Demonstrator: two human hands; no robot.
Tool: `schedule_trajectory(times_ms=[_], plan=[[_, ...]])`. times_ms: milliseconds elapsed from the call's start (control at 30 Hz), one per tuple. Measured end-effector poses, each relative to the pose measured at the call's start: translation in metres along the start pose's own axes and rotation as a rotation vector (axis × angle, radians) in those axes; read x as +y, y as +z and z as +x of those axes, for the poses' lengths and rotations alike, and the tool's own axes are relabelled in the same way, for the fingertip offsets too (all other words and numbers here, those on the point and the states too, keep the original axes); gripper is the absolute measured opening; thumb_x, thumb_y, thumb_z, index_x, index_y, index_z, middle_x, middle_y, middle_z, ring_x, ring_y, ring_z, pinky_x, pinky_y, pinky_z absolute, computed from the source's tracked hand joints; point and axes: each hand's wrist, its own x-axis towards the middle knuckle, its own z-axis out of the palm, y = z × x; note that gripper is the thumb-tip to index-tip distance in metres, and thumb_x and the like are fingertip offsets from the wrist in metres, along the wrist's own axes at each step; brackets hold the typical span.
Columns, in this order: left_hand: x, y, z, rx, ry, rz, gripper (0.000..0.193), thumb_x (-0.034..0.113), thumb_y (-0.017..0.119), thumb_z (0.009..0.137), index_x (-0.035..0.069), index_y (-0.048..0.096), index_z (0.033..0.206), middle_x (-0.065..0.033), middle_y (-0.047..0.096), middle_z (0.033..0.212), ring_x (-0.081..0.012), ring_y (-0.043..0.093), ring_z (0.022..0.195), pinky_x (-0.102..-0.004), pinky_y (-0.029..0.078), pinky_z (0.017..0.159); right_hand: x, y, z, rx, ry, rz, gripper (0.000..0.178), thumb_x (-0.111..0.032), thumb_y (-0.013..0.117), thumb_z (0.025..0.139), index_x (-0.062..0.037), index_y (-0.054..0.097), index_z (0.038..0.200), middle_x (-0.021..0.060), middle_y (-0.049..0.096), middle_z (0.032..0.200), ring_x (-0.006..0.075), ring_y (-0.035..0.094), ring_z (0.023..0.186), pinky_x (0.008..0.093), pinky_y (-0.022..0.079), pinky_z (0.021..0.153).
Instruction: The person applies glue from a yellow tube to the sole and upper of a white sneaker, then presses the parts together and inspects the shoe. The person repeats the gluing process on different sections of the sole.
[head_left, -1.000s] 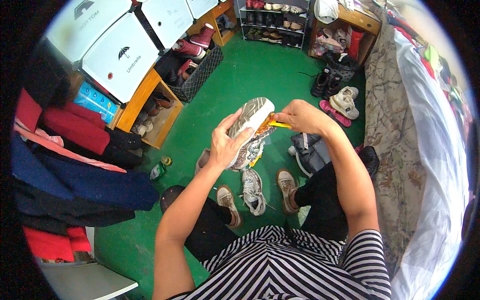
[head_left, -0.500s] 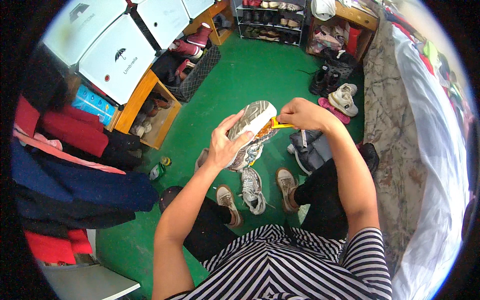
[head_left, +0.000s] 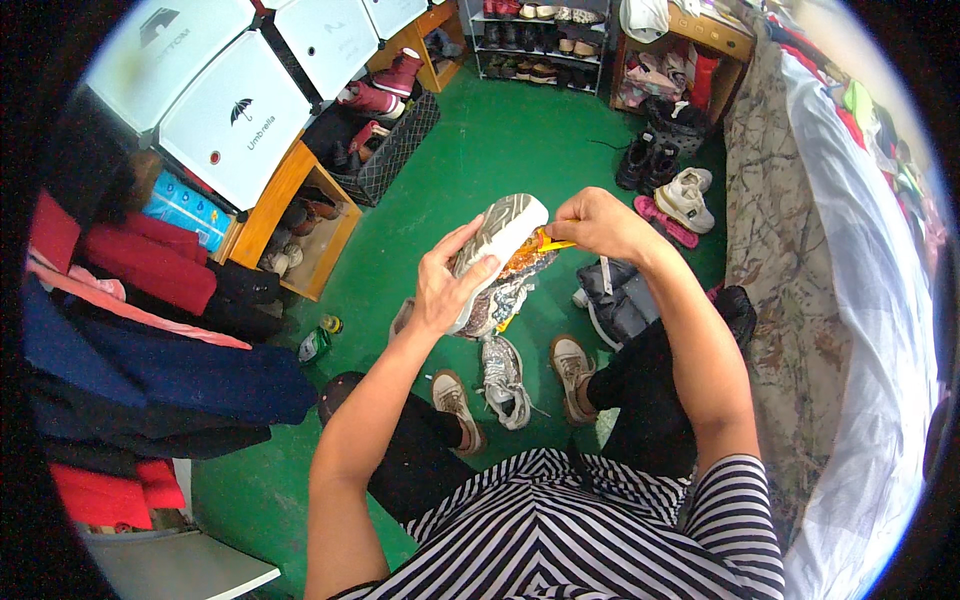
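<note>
Green floor (head_left: 520,150), 1 sneaker (head_left: 497,240) in left hand (head_left: 445,285), right hand (head_left: 592,220) on orange lace (head_left: 548,243)

My left hand (head_left: 440,285) is raised in front of me, palm turned inward, thumb and fingers curled in a grip. My right hand (head_left: 595,222) sits just beside it, knuckles up, fingers pinched together. Both forearms are bare, elbows bent, 2 wrists held level.

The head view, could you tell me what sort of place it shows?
Probably a lived-in bedroom or dressing corner at home: a shoe rack by the far wall, a bed on the right, clothes piled on the left, green floor.
</note>
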Motion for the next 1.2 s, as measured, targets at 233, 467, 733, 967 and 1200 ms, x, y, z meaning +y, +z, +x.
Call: schedule_trajectory(times_ms=[233, 467, 733, 967, 1200], plan=[[-0.001, -0.001, -0.002, 0.040, 0.047, 0.068, 0.070, 0.034, 0.076, 0.080, -0.009, 0.055, 0.130, -0.0244, 0.057, 0.130, -0.0270, 0.057, 0.120, -0.0356, 0.042, 0.103, -0.010, 0.000, -0.005, -0.027, -0.002, -0.012, 0.028, -0.019, 0.063, 0.088, 0.0049, 0.063, 0.073, 0.0044, 0.045, 0.053, 0.0087, 0.042, 0.052, 0.0318, 0.036, 0.048], [-0.002, -0.001, -0.002, 0.081, -0.025, -0.081, 0.064, 0.028, 0.075, 0.083, -0.008, 0.055, 0.131, -0.0208, 0.059, 0.129, -0.0234, 0.059, 0.117, -0.0332, 0.043, 0.101, 0.002, -0.006, -0.003, 0.061, -0.005, -0.048, 0.031, -0.027, 0.066, 0.086, 0.0010, 0.067, 0.072, 0.0131, 0.051, 0.055, 0.0174, 0.047, 0.050, 0.0382, 0.040, 0.049], [0.002, -0.004, 0.000, 0.068, 0.001, 0.002, 0.064, 0.028, 0.072, 0.084, -0.007, 0.052, 0.135, -0.0202, 0.060, 0.128, -0.0224, 0.059, 0.114, -0.0328, 0.044, 0.100, 0.000, -0.006, -0.004, 0.029, 0.009, 0.099, 0.033, -0.024, 0.063, 0.093, 0.0000, 0.065, 0.070, -0.0032, 0.047, 0.055, 0.0049, 0.038, 0.051, 0.0279, 0.031, 0.045], [-0.003, -0.007, -0.001, 0.030, 0.019, 0.030, 0.064, 0.029, 0.076, 0.082, -0.008, 0.055, 0.131, -0.0229, 0.059, 0.129, -0.0260, 0.058, 0.118, -0.0335, 0.042, 0.102, 0.002, -0.013, -0.005, -0.179, 0.209, 0.366, 0.033, -0.032, 0.059, 0.099, -0.0077, 0.065, 0.076, -0.0069, 0.048, 0.055, 0.0027, 0.041, 0.047, 0.0220, 0.032, 0.043], [0.000, -0.004, 0.001, 0.083, -0.025, 0.059, 0.064, 0.029, 0.075, 0.083, -0.007, 0.055, 0.131, -0.0211, 0.062, 0.125, -0.0229, 0.060, 0.113, -0.0325, 0.045, 0.099, 0.008, -0.018, -0.010, -0.273, 0.215, 0.413, 0.029, -0.036, 0.059, 0.097, -0.0082, 0.061, 0.087, -0.0038, 0.055, 0.068, 0.0063, 0.051, 0.060, 0.0217, 0.041, 0.052]])
